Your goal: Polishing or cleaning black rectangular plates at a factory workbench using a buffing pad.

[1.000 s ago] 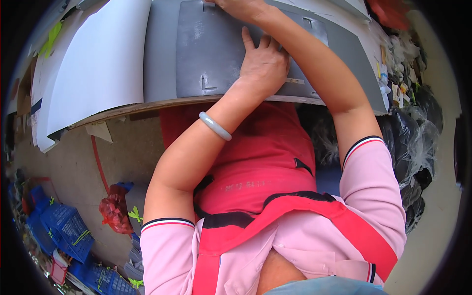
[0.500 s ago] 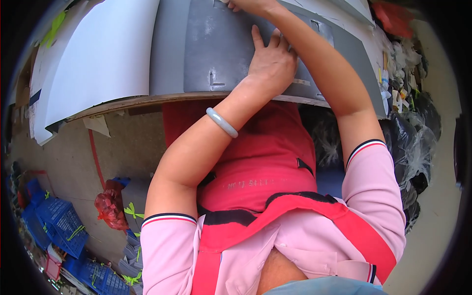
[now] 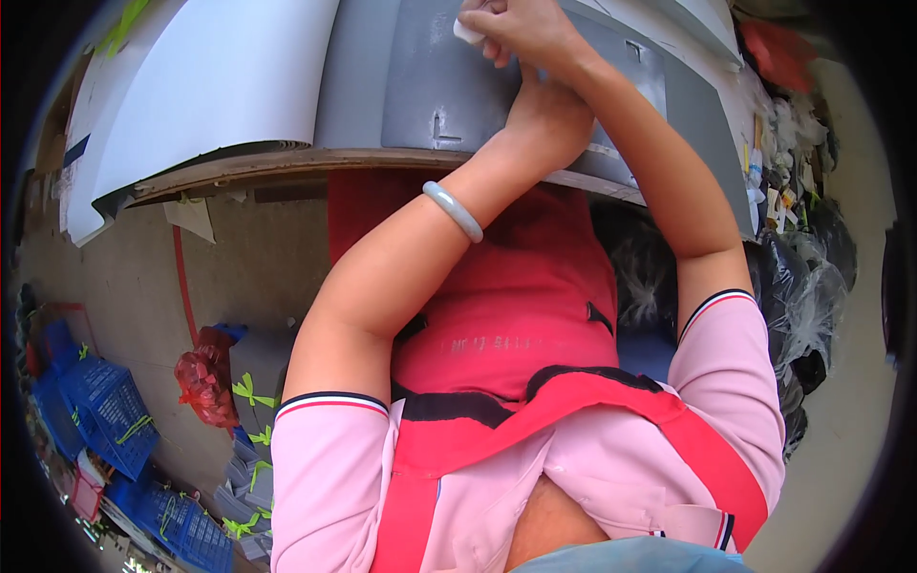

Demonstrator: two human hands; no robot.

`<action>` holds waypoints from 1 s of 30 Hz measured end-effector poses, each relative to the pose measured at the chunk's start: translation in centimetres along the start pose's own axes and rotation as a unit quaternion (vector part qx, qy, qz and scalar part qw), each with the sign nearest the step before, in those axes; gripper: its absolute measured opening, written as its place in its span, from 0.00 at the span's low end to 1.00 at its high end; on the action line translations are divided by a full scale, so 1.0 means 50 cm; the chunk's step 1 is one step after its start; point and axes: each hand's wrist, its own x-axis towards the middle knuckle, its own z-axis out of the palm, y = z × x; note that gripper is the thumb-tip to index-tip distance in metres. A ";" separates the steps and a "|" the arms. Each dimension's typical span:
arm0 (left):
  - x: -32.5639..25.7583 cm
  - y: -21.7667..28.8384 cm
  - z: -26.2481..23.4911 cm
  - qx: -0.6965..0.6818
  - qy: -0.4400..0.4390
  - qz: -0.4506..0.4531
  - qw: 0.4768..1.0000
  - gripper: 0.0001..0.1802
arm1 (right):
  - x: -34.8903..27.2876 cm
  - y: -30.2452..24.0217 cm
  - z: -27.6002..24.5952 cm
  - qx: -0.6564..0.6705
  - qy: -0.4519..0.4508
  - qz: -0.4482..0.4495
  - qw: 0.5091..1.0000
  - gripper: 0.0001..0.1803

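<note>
A grey sheet (image 3: 346,105) lies on the table, and on it rests a darker grey flat template (image 3: 420,91) with L-shaped cut-outs and whitish smears around them. My left hand (image 3: 552,119), with a pale bangle on its wrist, lies on the template's near part. Its fingers are mostly covered by my right hand, but one shows stretched out, so it looks open. My right hand (image 3: 528,33) crosses over the left from the right side. Between its fingertips it pinches a small white lump (image 3: 467,33) that looks like chalk, held above the template.
A large white sheet (image 3: 215,76) curls up on the table's left. The wooden table edge (image 3: 239,170) runs in front of me. Blue plastic baskets (image 3: 110,411) and a red mesh bag (image 3: 205,384) stand on the floor at left. Clear and black plastic bags (image 3: 807,286) pile up at right.
My right hand has come nearer from the far edge, so the white lump now shows. It now covers most of the left hand's fingers, which were spread on the template.
</note>
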 end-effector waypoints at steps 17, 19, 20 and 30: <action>-0.007 -0.014 0.018 0.064 0.091 0.046 0.993 0.21 | -0.163 -0.048 0.067 -0.314 -0.156 -0.047 0.935 0.10; -0.016 -0.017 0.013 0.062 0.081 0.048 0.994 0.22 | -0.160 -0.031 0.062 -0.275 -0.110 -0.120 0.948 0.11; -0.018 -0.018 0.011 0.063 0.081 0.044 0.994 0.22 | -0.155 -0.022 0.062 -0.242 -0.057 -0.156 0.956 0.11; 0.011 -0.007 0.032 0.066 0.085 0.002 0.994 0.20 | -0.184 -0.004 0.087 -0.421 -0.006 -0.188 0.888 0.17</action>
